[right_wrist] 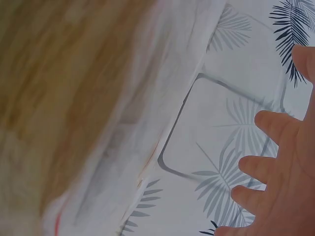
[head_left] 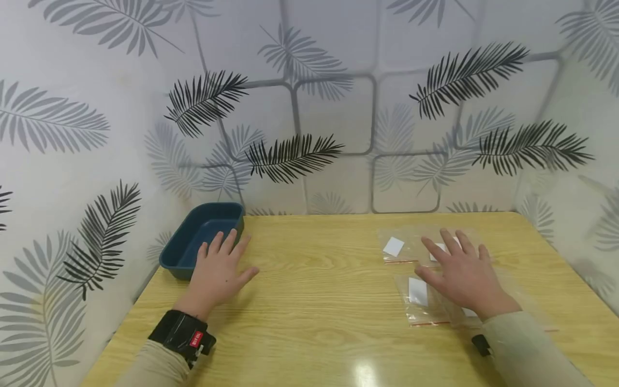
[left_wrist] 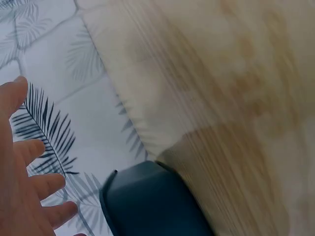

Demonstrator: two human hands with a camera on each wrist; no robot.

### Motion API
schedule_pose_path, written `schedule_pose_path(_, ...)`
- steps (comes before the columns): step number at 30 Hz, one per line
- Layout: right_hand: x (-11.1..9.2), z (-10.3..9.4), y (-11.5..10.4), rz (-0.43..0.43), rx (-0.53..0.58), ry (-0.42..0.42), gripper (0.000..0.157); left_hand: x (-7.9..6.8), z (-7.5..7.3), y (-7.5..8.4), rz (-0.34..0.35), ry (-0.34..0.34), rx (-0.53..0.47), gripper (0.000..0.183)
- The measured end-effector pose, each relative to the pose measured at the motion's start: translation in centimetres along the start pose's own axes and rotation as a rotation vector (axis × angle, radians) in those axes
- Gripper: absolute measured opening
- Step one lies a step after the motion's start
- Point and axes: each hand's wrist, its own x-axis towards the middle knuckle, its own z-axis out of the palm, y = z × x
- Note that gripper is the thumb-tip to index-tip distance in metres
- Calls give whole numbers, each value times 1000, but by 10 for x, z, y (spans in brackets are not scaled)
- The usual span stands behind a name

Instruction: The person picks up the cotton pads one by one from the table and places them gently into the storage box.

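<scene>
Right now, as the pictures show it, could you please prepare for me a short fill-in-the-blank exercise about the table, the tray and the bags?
1. In the head view, the dark blue tray stands on the ____ side of the table.
2. The clear bags have thin lines along an edge, coloured ____.
3. The hand nearer to the bags is the person's ____ one.
4. The small patches seen with the bags are ____ in colour.

Missing words: left; red; right; white.
</scene>
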Motion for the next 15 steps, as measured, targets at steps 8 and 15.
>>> schedule_pose_path(8, -2, -1, 4, 4, -8, 3, 76, -9, 6, -30, -70, 8, -27, 80)
schedule_pose_path(15, -4, 0, 7, -1, -19, -10, 76, -17, 4, -55, -138, -67, -34, 78)
